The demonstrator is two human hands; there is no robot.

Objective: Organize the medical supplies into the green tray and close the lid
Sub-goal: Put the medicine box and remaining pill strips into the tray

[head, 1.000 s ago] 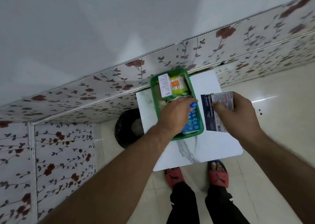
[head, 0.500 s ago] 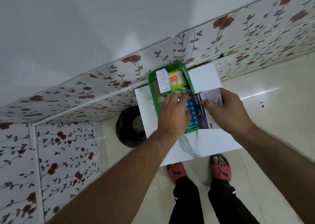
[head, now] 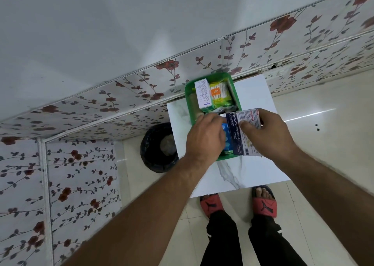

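A green tray [head: 189, 97] stands on a small white marble-patterned table [head: 253, 95] against the wall. At the tray's far end lie a white medicine box [head: 203, 95] and a yellow pack of cotton swabs [head: 218, 93]. A blue blister pack [head: 226, 133] shows between my hands. My right hand [head: 269, 133] holds a dark blue and white box of medicated dressings [head: 240, 132] over the tray's near right part. My left hand [head: 204, 138] rests palm down inside the tray, touching the box's left edge and covering the near left contents. No lid is visible.
A black bin [head: 157, 148] stands on the floor left of the table. Floral wall panels [head: 81, 164] close in behind and to the left. My feet in red sandals [head: 265, 203] stand at the table's near edge on the tiled floor.
My right hand has carried the dressings box leftward, from beside the tray to over its near part. My left hand has stayed in the tray, shifting slightly toward the box.
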